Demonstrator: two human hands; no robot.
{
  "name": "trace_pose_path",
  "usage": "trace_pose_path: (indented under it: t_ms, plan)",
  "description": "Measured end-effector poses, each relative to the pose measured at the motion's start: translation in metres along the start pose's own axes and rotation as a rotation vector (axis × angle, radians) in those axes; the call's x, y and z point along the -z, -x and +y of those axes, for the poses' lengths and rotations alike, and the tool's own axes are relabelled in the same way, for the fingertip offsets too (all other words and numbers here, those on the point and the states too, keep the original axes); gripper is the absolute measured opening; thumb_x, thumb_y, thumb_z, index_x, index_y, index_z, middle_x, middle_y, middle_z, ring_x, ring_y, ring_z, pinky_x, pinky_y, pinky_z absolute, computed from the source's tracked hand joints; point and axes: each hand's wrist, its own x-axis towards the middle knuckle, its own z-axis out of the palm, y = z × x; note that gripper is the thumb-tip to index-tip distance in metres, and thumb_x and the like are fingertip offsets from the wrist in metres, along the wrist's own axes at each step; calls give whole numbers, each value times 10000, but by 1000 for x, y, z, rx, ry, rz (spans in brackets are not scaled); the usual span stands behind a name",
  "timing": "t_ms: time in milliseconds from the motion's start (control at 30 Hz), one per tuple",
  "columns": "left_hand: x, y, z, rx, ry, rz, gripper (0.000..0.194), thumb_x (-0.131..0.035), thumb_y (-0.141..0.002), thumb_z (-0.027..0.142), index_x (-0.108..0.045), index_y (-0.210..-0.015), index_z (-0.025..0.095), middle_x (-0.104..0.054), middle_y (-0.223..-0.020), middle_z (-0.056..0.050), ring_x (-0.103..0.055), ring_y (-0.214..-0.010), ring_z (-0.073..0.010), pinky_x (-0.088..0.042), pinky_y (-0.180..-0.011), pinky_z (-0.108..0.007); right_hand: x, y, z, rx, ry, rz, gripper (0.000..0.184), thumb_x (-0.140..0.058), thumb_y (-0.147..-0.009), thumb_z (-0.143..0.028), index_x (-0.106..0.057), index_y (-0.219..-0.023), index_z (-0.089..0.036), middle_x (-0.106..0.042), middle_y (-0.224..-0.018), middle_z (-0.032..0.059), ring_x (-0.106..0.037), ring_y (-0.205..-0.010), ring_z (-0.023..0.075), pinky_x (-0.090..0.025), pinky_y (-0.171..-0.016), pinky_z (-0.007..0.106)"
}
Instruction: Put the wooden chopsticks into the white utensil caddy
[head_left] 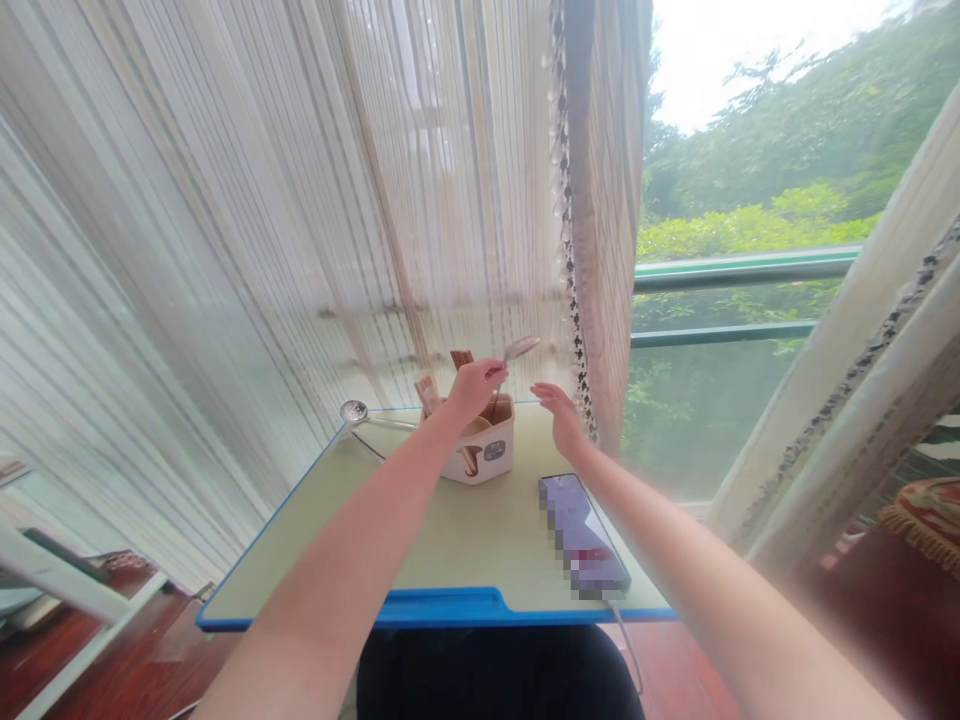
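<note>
My left hand (472,390) pinches a spoon (521,348) above a white utensil holder (495,462). The spoon's bowl points to the right, and part of its handle is hidden by the fingers. Dark brown chopsticks (461,357) and lighter wooden handles (427,392) stand up out of the holder. To the right of the spoon, my right hand (566,420) is raised with its fingers stretched out and nothing in it. A slotted metal ladle (354,411) lies at the table's far left, its handle reaching toward the holder.
The small table (330,525) has a blue rim. A phone (592,545) with a white cable (628,640) lies at its right side, under my right forearm. Striped curtains (262,200) hang behind the table, and a window with green railings (735,270) is at the right.
</note>
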Motion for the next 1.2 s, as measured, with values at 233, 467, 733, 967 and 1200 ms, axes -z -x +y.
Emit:
trace_pose_path:
  t_ms: [233,467,733,967,1200]
  plan:
    - [-22,21,-15,27,-24,-91,224,-505,-826,322,-652,-901,171,-686,-863,-46,-619,-802,-168,-452,-751,-268,12,5,-3,-103,51,49,336,-423,-809,-453,-583,-943,-190,-649,-1024,90,-573,-1000,215,-423,-818,342]
    - [-29,24,-20,-4,-16,-172,195,-542,-792,288,-654,-914,184,-690,-857,-42,-627,-805,-165,-466,-756,-263,3,31,11,-65,326,-67,356,-374,-846,-471,-611,-912,-213,-650,-940,38,-566,-913,185,-419,-793,321]
    - [-29,26,-22,-34,-37,-220,250,-495,-811,306,-683,-914,177,-692,-866,-55,-623,-807,-186,-467,-771,-291,11,38,19,-112,466,-48,352,-375,-843,-466,-616,-833,-209,-644,-858,26,-560,-828,180,-402,-785,327]
    - [-23,31,-17,-98,-107,-213,277,-454,-825,299,-695,-895,180,-681,-828,-69,-606,-774,-197,-458,-754,-300,8,24,5,-100,480,-28,346,-382,-841,-459,-616,-833,-205,-646,-847,23,-561,-822,179,-389,-788,322]
    - [-15,43,-7,-52,-65,-169,201,-521,-788,255,-692,-875,195,-689,-822,-42,-613,-769,-181,-462,-749,-282,-6,35,-2,-88,557,51,263,-460,-772,-381,-610,-884,-196,-642,-754,18,-572,-722,174,-400,-689,296]
